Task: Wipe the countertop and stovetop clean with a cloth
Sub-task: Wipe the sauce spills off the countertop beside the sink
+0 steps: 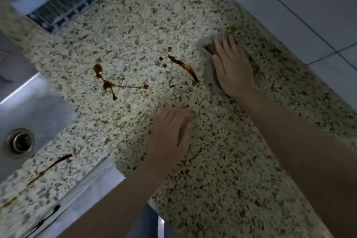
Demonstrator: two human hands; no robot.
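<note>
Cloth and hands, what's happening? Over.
Right hand flat, pressing cloth on countertop. Left hand resting open. Brown spills unwiped; nothing blocking.

cloth (207, 58) mostly hidden under right hand (233, 67), only pale edge and brown patch visible. Yellowish scrap (233, 28) past the fingertips too blurred to identify. Sink (29, 106) and rack (63, 0) cut by frame edges. Left hand (172, 133) motion-blurred, contact with counter (222, 170) unclear.
</note>
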